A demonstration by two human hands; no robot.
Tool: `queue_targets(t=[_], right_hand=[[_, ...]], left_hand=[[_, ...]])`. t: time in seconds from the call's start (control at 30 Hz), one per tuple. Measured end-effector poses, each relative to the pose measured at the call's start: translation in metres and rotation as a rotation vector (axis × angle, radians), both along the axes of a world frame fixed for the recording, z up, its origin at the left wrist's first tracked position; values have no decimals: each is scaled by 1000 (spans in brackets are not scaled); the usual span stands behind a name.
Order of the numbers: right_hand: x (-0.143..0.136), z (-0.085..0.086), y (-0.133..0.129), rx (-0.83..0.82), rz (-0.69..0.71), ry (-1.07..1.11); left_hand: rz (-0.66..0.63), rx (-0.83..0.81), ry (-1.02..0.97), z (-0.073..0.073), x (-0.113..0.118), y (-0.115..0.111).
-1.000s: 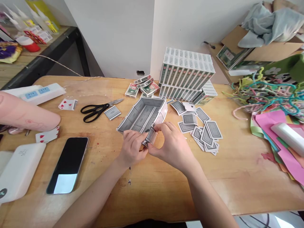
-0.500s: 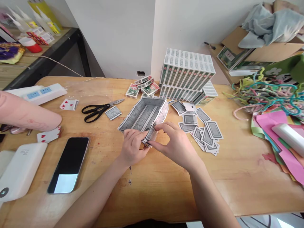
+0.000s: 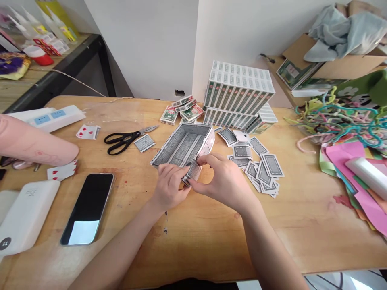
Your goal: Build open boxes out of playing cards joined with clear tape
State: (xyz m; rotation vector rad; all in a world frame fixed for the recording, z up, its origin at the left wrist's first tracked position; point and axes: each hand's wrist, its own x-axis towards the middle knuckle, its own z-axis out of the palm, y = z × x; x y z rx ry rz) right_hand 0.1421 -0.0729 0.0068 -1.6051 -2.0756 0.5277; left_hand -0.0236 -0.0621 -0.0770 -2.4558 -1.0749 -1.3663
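Note:
An open-topped box made of playing cards (image 3: 193, 139) sits mid-table, its walls showing grey patterned card backs. My left hand (image 3: 171, 183) is closed on the box's near wall. With thumb and fingertips, my right hand (image 3: 222, 181) pinches the same near corner, where a card piece stands up between both hands. The fingers hide part of that corner. To the right lie several loose playing cards (image 3: 264, 169), mostly back side up. Black-handled scissors (image 3: 123, 141) and a small cut card (image 3: 144, 142) rest to the left of the box.
Stacked card packs (image 3: 238, 92) stand behind the box, with a few loose packs (image 3: 184, 110) beside them. A phone (image 3: 89, 209), power bank (image 3: 28, 217), pink bottle (image 3: 36, 141) and power strip (image 3: 57, 117) occupy the left. Pipe cleaners (image 3: 344, 117) and coloured paper (image 3: 356, 177) lie right.
Both hands keep nearly the same place on the box's near corner. The right thumb and fingers have shifted slightly at the card piece. Nothing else has visibly moved.

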Motion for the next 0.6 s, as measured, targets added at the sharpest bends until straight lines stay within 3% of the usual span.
queue_targets(t=[0.37, 0.6], right_hand=[[-9, -4, 2, 142, 13, -223], [-7, -2, 4, 128, 40, -256]], left_hand=[[-2, 48, -8, 1, 3, 0], [-21, 51, -14, 0, 4, 0]])
